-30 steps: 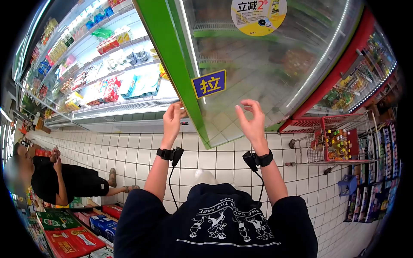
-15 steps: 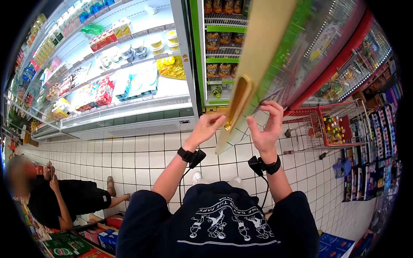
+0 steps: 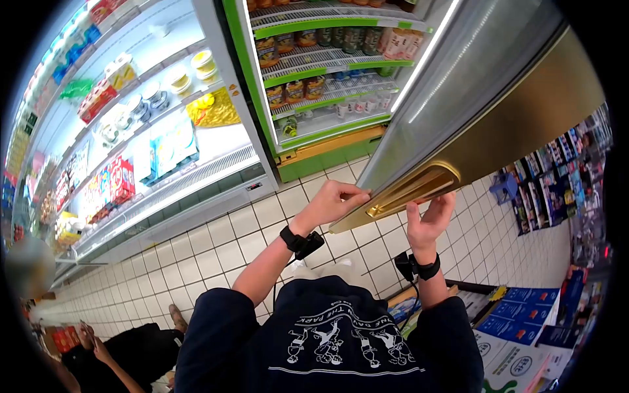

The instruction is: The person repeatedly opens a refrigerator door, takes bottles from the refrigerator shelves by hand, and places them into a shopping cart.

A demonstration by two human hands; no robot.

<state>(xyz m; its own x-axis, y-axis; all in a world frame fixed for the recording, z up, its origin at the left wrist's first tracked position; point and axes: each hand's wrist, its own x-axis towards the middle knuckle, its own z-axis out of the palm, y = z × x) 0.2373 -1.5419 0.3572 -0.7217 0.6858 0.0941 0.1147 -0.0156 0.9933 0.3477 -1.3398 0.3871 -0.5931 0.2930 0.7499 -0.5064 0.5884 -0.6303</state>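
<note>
A glass-fronted fridge door (image 3: 517,121) with a gold frame and a recessed handle (image 3: 419,187) stands wide open before me. My left hand (image 3: 331,204) is closed in a pinch at the door's near edge, left of the handle; its fingertips meet the frame. My right hand (image 3: 431,224) is just below the handle, thumb and bent fingers apart, the fingertips close to the door's lower edge. Whether they touch it I cannot tell. Behind the door, the green-edged fridge (image 3: 341,69) shows shelves of orange-brown packs (image 3: 295,90), dark jars and white cups.
An open chilled display (image 3: 229,157) with boxes and tubs stands on the left. A person in black (image 3: 128,357) is at lower left. Stacked blue boxes (image 3: 517,314) are at lower right, with a blue stool (image 3: 504,188) and packed shelves beyond. The floor (image 3: 216,249) is white tile.
The door has swung open to the right, exposing more of the fridge's shelves. Both hands moved right with it. My view has turned right, and the red shopping cart is out of sight.
</note>
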